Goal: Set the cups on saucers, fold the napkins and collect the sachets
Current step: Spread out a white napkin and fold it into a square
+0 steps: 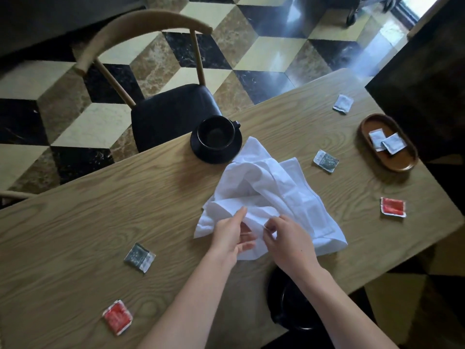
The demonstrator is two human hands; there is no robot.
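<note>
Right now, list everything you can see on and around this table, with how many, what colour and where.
Table: one, light wood, fills the view.
Napkin: white, crumpled at the centre; cannot tell if one or more.
Cup: one, black, on a black saucer, far edge.
Dark dish: one, black, near edge under the right forearm, mostly hidden.
Tray: one, brown oval, far right, holding two white sachets.
Loose sachets: two red, two dark, one white.
Chair: one, wooden with black seat, far side.
Left hand: gripping the napkin.
Right hand: pinching the napkin.
</note>
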